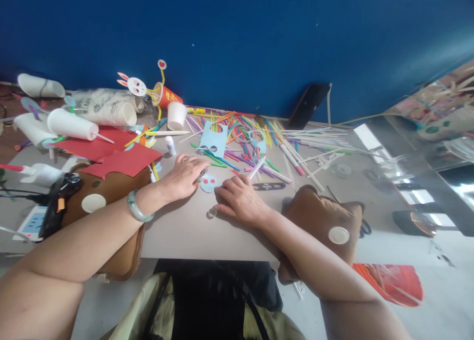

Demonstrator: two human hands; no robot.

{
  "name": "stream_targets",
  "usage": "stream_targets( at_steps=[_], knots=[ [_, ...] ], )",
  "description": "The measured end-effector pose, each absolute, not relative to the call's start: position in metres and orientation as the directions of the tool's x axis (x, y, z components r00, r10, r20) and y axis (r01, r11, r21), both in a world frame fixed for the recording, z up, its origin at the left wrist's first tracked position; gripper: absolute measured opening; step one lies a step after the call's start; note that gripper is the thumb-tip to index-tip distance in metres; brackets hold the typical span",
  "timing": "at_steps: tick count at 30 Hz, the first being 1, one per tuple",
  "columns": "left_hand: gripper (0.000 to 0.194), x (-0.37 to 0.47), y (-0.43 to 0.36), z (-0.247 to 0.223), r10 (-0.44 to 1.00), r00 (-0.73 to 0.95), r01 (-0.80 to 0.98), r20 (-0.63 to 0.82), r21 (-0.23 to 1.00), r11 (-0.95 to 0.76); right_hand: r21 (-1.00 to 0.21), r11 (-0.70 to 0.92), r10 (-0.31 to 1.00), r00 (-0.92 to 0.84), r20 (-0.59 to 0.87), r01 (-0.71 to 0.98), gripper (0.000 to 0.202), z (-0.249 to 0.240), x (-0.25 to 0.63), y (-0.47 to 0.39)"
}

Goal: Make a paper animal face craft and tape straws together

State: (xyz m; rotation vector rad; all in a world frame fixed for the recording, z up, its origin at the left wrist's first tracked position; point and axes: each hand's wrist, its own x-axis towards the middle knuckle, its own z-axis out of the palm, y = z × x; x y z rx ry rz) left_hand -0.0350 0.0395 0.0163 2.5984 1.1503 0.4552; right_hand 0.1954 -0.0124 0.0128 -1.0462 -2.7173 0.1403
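Lying on the grey table [177, 239], a pale-blue paper disc [209, 184] with pink eye spots sits between the hands; the left hand [184, 178], fingers bent close together, has a small grey thing [202, 175] at its fingertips, gripped or not I cannot tell. Beside the disc curls the right hand [241, 198], a white pen [258, 167] jutting past its knuckles; whether its fingers hold the pen I cannot tell; a clear ring [211, 213] lies near its thumb.

Pale green bangle [138, 207], finger ring [187, 160], black and mottled olive clothing [207, 300]
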Motion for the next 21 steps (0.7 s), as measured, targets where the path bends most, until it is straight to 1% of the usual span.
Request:
stream_targets(
  at_steps=[6,11,16,18,21],
  knots=[
    [0.051,-0.034,0.038,0.02,0.737,0.65,0.667,0.186,0.326,-0.67,-0.177,0.719,0.695,-0.684,0.224,0.672,0.049,0.015,0.197,-0.011],
    [0.038,-0.031,0.03,0.03,0.687,0.683,0.654,0.247,0.211,-0.726,-0.151,0.687,0.722,-0.643,0.254,0.711,0.05,0.011,0.199,-0.009],
    [0.027,-0.028,0.023,0.029,0.63,0.73,0.628,0.265,0.101,-0.771,-0.141,0.685,0.725,-0.649,0.231,0.715,0.062,0.002,0.197,-0.006],
    [0.026,-0.028,0.022,0.028,0.623,0.737,0.625,0.262,0.084,-0.776,-0.147,0.683,0.729,-0.651,0.213,0.716,0.065,0.001,0.196,-0.005],
    [0.026,-0.028,0.022,0.026,0.635,0.737,0.63,0.232,0.104,-0.769,-0.163,0.679,0.734,-0.654,0.185,0.716,0.065,0.002,0.195,-0.004]
  ],
)
